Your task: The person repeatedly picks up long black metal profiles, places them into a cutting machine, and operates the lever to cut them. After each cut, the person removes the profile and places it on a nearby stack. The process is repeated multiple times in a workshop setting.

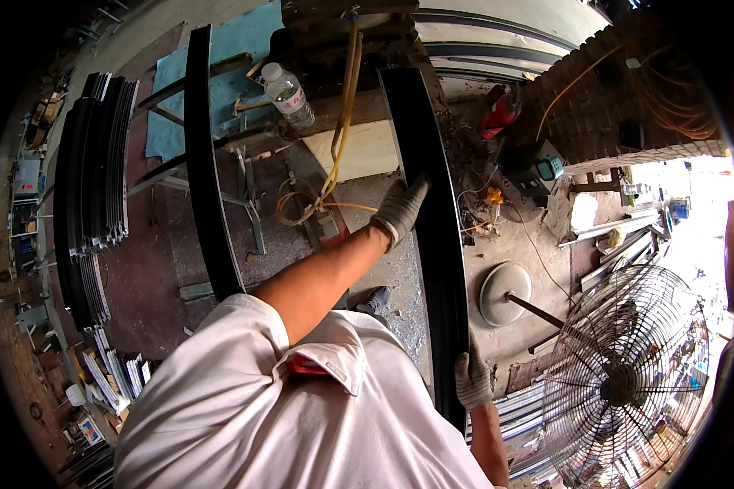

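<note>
A long black metal profile with pale edges runs from the dark machine bench down along my right side. My left hand, in a grey knitted work glove, grips its left edge about midway, with the fingertips over the black face. Farther down, close to my body, my right hand in a matching glove holds the right edge; its thumb shows against the profile and some fingers are hidden. Another black profile lies to the left across metal supports, untouched by either hand.
Several black profiles are stacked at far left. A clear plastic bottle stands on the bench beside a hanging yellow hose. To the right stands a large wire-caged fan with a round base. Metal strips lie beyond it.
</note>
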Action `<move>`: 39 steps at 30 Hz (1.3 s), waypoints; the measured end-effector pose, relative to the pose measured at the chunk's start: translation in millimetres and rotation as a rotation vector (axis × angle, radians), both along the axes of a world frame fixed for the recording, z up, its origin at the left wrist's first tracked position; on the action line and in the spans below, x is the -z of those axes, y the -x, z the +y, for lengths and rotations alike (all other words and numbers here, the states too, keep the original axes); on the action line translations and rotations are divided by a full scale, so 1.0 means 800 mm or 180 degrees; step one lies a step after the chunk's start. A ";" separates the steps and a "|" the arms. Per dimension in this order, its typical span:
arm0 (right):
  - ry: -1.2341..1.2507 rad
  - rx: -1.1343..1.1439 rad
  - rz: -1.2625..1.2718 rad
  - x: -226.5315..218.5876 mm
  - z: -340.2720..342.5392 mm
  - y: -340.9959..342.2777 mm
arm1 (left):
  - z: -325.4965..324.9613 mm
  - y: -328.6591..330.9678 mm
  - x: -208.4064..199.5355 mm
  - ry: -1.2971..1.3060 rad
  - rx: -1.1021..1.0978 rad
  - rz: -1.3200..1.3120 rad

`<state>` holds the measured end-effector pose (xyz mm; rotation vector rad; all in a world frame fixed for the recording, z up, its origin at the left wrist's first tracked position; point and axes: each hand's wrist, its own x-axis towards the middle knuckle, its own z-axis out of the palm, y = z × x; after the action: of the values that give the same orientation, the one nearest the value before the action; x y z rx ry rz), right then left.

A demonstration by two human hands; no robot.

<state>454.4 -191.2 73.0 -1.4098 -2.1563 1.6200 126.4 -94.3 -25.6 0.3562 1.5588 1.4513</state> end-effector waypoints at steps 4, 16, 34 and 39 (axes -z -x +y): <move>0.0056 -0.0023 0.0058 0.000 0.011 0.008 | 0.014 0.017 0.000 0.0721 0.0353 0.0804; 0.0041 -0.0026 0.0053 0.001 0.024 0.005 | 0.025 0.021 0.004 0.1101 0.0489 0.0993; -0.0318 -0.0163 -0.0732 -0.007 0.033 0.018 | 0.026 0.022 -0.012 0.0997 0.0693 0.1190; -0.0540 -0.0232 -0.0974 0.001 0.030 0.015 | 0.024 0.022 -0.006 0.0533 0.0433 0.1000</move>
<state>442.5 -166.8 71.9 -1.6325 -2.4675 1.2726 108.8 -75.3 -20.5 0.6007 1.8538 1.1911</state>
